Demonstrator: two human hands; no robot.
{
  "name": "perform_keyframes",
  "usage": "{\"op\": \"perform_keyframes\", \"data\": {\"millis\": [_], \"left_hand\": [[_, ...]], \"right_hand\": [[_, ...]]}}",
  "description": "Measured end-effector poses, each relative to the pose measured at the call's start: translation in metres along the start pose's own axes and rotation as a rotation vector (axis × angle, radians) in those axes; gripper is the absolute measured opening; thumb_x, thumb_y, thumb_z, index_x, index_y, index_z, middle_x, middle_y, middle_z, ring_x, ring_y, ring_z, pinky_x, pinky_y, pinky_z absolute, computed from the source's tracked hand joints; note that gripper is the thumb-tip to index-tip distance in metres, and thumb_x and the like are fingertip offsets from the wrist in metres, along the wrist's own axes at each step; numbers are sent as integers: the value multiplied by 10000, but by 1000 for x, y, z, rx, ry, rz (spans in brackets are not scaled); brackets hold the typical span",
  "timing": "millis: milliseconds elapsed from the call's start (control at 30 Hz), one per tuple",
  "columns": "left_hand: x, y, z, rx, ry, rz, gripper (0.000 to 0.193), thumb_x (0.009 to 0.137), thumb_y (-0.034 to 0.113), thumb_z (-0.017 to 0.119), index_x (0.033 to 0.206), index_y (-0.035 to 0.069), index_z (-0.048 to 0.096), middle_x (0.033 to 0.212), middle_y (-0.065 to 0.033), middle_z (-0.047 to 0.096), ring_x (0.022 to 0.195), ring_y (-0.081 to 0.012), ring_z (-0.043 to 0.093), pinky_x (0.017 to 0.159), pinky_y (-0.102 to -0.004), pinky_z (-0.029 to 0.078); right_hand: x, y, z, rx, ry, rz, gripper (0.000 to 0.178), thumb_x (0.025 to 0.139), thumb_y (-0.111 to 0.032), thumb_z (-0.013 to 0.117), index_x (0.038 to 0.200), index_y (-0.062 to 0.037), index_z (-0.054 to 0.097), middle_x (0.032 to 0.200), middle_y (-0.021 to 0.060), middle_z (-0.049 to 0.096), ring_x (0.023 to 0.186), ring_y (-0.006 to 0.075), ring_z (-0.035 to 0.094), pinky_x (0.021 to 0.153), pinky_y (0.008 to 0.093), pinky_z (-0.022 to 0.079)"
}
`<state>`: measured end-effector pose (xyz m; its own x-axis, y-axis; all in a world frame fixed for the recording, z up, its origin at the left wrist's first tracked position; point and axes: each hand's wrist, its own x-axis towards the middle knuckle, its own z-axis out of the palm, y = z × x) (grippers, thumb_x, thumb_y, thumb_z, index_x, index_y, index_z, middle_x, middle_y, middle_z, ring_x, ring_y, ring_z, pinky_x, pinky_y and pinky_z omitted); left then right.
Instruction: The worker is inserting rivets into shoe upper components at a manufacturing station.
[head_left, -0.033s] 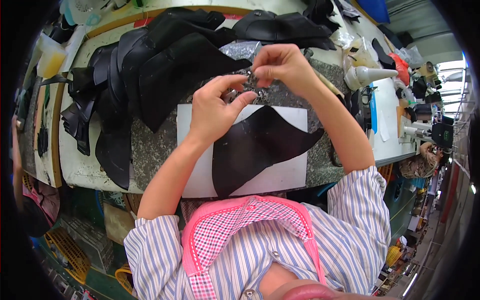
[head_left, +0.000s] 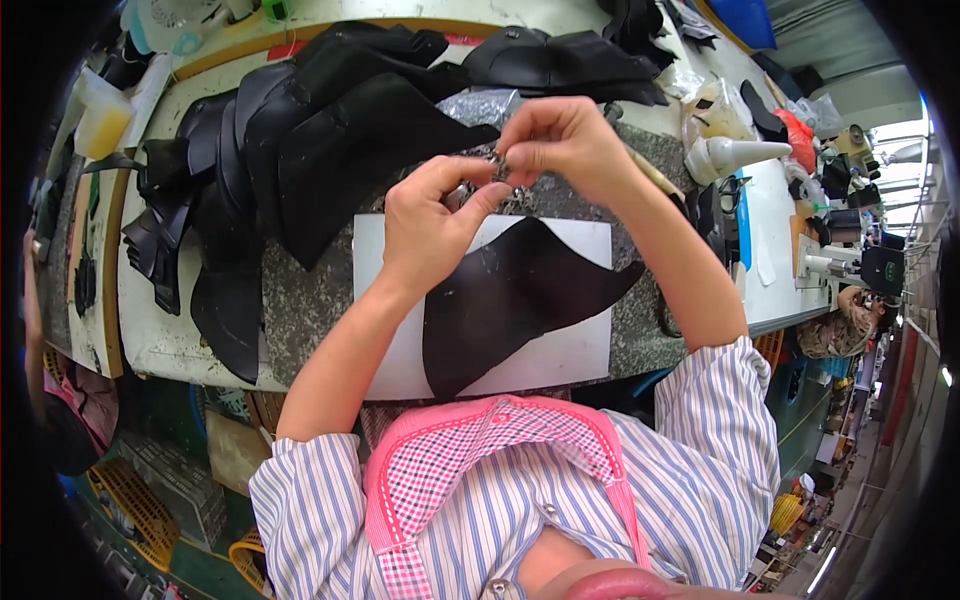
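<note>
The black panel (head_left: 520, 300) lies on the white board (head_left: 570, 350) bodyward of both hands, nearer the left hand (head_left: 430, 205), long axis slanting away rightward; the right hand (head_left: 560, 150) pinches a small metal part (head_left: 497, 157), the left grip's closure indeterminable.

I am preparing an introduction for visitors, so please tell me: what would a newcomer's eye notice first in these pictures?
Probably the large black piece mostly on the white board, in the middle. Just beyond it, the left hand and right hand are close together near shiny bits too small to name. The pink checked apron, lower middle, and the heap of black pieces, upper left, also stand out.
</note>
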<state>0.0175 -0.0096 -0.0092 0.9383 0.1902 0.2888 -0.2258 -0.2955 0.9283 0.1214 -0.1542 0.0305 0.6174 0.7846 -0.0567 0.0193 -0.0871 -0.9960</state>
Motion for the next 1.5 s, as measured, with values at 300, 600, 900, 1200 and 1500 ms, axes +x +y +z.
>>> {"op": "perform_keyframes", "data": {"millis": [300,600,900,1200,1500], "left_hand": [[-26,18,-10,-398,-65,56,34,711,-17,591,735,5,584,685,-10,523,555,-52,423,481,-184,310],[-38,25,-14,-989,-276,-386,82,737,61,559,727,-20,565,676,-44,536,558,-72,438,515,-189,316],[-62,29,-16,-1137,-344,-606,154,767,88,570,876,-21,568,699,-24,530,550,-57,418,488,-185,310],[-74,24,-23,-885,-495,-582,187,782,113,577,930,2,552,776,22,529,576,-19,388,490,-153,293],[-94,8,-18,-674,-240,-605,117,756,56,610,860,5,592,742,-11,576,590,-52,474,527,-176,365]], "right_hand": [[-46,-22,37,-382,60,-269,76,721,53,596,782,10,582,721,41,587,668,89,560,593,211,452],[-64,-17,59,-551,172,-587,123,646,1,644,725,-38,559,749,62,538,663,201,555,572,271,440],[-77,-8,64,-494,139,-560,85,643,-97,676,671,-92,596,974,63,486,906,190,469,731,299,394],[-87,-1,78,-658,188,-628,136,561,-85,677,643,-73,570,982,100,500,955,279,452,826,367,356],[-99,45,98,-382,222,-326,128,657,-57,669,718,-42,557,921,92,523,848,179,505,730,273,415]]}}
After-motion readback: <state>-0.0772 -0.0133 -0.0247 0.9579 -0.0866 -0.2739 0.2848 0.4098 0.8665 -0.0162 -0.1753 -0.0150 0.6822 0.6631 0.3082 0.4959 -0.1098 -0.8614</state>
